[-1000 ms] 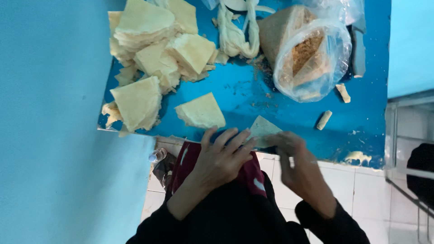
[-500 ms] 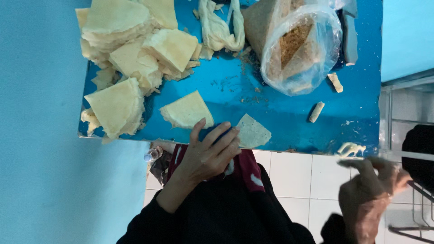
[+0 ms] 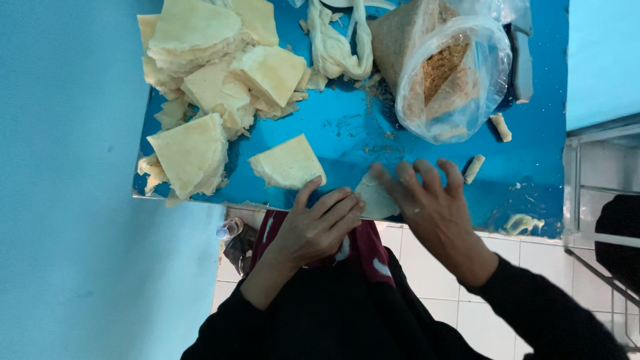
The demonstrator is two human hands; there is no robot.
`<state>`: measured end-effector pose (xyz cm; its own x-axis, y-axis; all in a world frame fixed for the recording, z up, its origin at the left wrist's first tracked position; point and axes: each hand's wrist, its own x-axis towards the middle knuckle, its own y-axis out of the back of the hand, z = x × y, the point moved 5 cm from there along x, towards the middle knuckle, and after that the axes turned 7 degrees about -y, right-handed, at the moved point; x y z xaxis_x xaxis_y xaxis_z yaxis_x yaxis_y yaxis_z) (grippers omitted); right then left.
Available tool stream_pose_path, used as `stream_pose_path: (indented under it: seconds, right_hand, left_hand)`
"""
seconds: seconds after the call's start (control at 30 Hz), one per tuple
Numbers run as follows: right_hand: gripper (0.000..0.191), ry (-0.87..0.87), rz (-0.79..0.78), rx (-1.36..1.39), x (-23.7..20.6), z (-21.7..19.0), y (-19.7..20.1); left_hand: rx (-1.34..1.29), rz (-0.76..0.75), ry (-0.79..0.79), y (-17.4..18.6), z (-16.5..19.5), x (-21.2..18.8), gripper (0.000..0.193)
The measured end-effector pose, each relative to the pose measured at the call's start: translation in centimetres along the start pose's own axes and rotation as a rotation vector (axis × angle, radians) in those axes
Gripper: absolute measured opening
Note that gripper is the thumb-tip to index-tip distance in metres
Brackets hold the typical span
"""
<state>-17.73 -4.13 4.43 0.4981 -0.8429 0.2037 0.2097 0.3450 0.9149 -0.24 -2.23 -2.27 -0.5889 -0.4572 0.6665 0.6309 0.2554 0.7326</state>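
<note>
The right hand [image 3: 433, 210] is back over the near edge of the blue table [image 3: 533, 153]; 0.5 s ago it was off to the right, below the table edge and over the tiled floor, and 1 s ago it was at the sheet as it is now. Its fingers are spread and laid flat, the fingertips [image 3: 380, 175] on the small pastry sheet [image 3: 375, 199], a pale triangular piece lying at the table's near edge between the 2 hands. The left hand [image 3: 317, 227] has hardly shifted across the 3 frames: it rests just left of the sheet, fingers loosely extended and close together, their tips touching or nearly touching the sheet's left edge; I cannot tell whether it presses down. Neither hand pinches anything. Just left of the left hand lies a single stack of cut sheets [image 3: 288, 163], and further left and up the table a larger heap of pastry stacks [image 3: 207, 73] sits as before. A clear plastic bag [image 3: 453, 80] of brown crumbly filling stands beyond the right hand, with twisted dough strips [image 3: 340, 47] beside it. A small rolled piece [image 3: 473, 169] lies just right of the right hand's fingers, unmoved since the earlier frames.
</note>
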Motion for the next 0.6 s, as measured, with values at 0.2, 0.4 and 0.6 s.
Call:
stream_pose_path:
  seconds: [0.2,0.4,0.6]
  right_hand:
    - [0.04,0.016,0.014,0.099,-1.6,-0.7,1.7]
    - [0.05,-0.175,-0.072,0.366,-1.7,2.8,1.5]
    - [0.034,-0.42,0.15,0.704,4.0,10.7,-0.5]
  left_hand:
    - [-0.037,0.021,0.011,0.1,-0.1,0.0,0.021]
    - [-0.075,0.033,0.02,0.2,-0.2,0.1,0.02]
    - [-0.086,0.066,0.042,0.4,-0.3,0.4,0.021]
